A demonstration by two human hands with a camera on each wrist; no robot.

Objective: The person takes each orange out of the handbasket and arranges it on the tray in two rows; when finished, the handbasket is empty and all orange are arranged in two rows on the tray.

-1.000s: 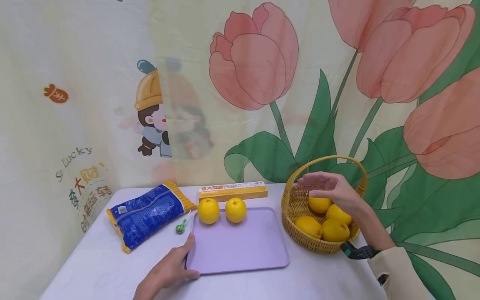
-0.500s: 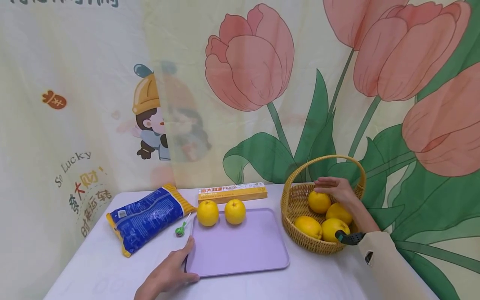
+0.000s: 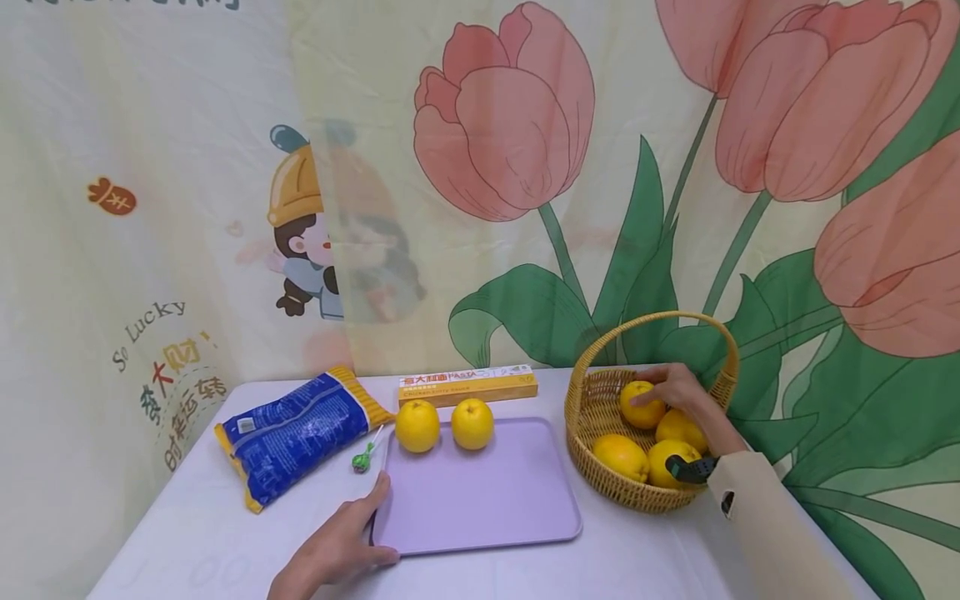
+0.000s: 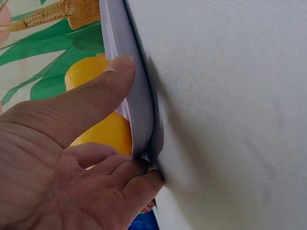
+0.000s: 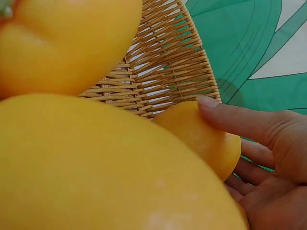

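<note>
Down from above the basket (image 3: 619, 490) a second ago, the right hand (image 3: 678, 390) now sits inside it on my feed — thumb and fingers curled around the rearmost orange (image 3: 637, 416), beside three others. I see the left hand (image 3: 337, 533) holding the tray (image 3: 480, 500) by its near left corner — two more oranges (image 3: 417, 427) rest along its back edge.

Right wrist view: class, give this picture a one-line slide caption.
A right hand holds a yellow fruit in a wicker basket, two more fruits in the foreground.
</note>
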